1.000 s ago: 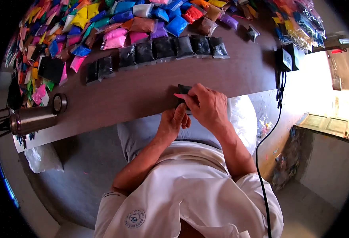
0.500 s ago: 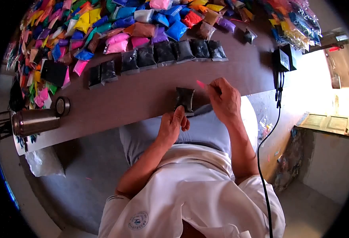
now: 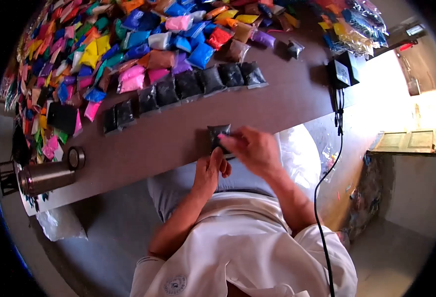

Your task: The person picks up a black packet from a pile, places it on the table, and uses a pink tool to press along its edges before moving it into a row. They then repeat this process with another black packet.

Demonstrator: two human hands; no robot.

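Close to the table's front edge lies a small clear packet with black filling (image 3: 218, 130). My left hand (image 3: 209, 171) pinches its lower end between thumb and fingers. My right hand (image 3: 256, 151), smeared by motion, reaches over the packet's right side with its fingers closed round a small pointed pink piece (image 3: 222, 136). The pink tip is over the black packet; whether it touches cannot be made out. Farther up the table, several similar black packets (image 3: 188, 86) lie side by side in a slanting row.
Heaped coloured packets (image 3: 178, 43) cover the back and left of the table (image 3: 287, 94). A metal flask (image 3: 47, 178) lies at the left edge, its lid (image 3: 76, 157) beside it. At right stands a black box (image 3: 338, 73) with a hanging cable (image 3: 330, 237).
My right hand has moved left and down, bringing the pink piece from beside the packet to over it. My left hand keeps its pinch. The whole view has shifted slightly.
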